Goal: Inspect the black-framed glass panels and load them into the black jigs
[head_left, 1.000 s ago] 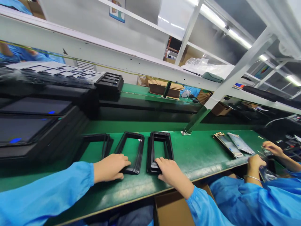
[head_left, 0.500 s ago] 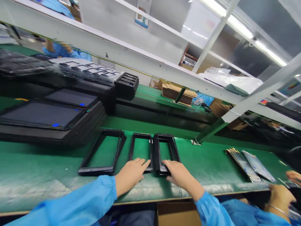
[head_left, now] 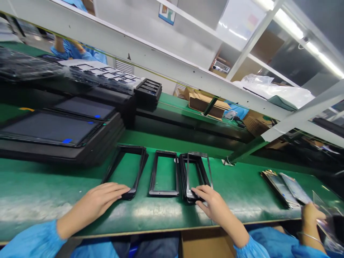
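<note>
Three groups of black rectangular frames lie on the green bench. My left hand (head_left: 98, 200) reaches over the lower end of the left frame stack (head_left: 139, 168), fingers stretched out and fingertips on its near bar; the thumb is hidden. In the middle, untouched by either hand, lies a black frame (head_left: 163, 194). At the right stack (head_left: 183, 175), my right hand (head_left: 211, 200) is closed on the near end of a thin dark frame (head_left: 210, 168). That frame sits askew over the stack, shifted to the right.
Tall dark trays (head_left: 88, 152) with screen panels (head_left: 53, 125) stand at the left. Further right lie several flat panels (head_left: 281, 188), near a co-worker's hand (head_left: 310, 215). A slanted post (head_left: 247, 148) rises behind. An open cardboard box (head_left: 206, 247) sits below the bench edge.
My left hand has moved left from the middle frame to the left stack. My right hand now has a frame displaced to the right over the right stack. The view has shifted slightly.
</note>
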`<state>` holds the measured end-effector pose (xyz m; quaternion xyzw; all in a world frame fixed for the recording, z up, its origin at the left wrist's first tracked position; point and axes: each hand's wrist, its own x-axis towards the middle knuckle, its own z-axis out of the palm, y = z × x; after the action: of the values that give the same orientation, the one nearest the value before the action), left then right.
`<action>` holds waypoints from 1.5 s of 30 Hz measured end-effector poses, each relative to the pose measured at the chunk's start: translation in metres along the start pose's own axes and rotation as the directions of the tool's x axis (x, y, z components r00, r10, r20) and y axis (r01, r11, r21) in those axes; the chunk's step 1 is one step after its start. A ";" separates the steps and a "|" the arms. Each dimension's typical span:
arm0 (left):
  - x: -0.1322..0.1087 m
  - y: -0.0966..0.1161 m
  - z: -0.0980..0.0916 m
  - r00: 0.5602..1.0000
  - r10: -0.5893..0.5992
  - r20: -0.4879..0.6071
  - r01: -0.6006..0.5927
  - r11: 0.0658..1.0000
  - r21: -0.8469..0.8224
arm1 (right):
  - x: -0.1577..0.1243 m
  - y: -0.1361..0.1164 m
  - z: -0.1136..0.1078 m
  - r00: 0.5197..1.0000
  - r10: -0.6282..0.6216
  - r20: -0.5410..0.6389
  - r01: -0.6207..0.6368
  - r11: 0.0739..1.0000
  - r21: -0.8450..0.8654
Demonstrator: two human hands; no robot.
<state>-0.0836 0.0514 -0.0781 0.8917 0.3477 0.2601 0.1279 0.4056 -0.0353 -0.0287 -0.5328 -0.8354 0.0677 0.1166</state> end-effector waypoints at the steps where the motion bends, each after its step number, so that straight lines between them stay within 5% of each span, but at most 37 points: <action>1: 0.002 0.000 0.002 1.000 0.001 0.003 0.000 1.000 -0.011 | 0.000 -0.001 0.000 1.000 -0.007 -0.006 0.007 1.000 -0.004; 11: 0.011 -0.004 0.013 0.984 0.170 -0.063 -0.168 0.985 0.031 | 0.001 0.004 0.003 0.982 -0.093 -0.167 0.084 0.995 -0.062; 18: 0.014 0.004 0.020 0.989 0.133 -0.064 -0.133 0.991 -0.010 | 0.024 -0.025 -0.013 0.958 -0.160 -0.240 0.159 0.987 -0.024; 25: 0.011 0.001 0.022 0.994 0.102 -0.039 -0.104 0.994 -0.043 | 0.074 -0.085 0.040 0.968 -0.130 -0.213 0.132 0.991 -0.005; 29: 0.010 0.002 0.020 0.996 0.091 -0.014 -0.091 0.995 -0.031 | 0.086 -0.097 0.067 0.972 -0.124 -0.201 0.135 0.990 0.040; 45: 0.016 0.018 0.009 0.992 0.123 -0.035 -0.124 0.992 -0.020 | 0.084 -0.093 0.081 0.937 -0.184 -0.297 0.193 0.981 -0.001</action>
<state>-0.0587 0.0486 -0.0722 0.9054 0.2910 0.2866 0.1156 0.2689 0.0029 -0.0743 -0.4528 -0.8547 -0.0126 0.2536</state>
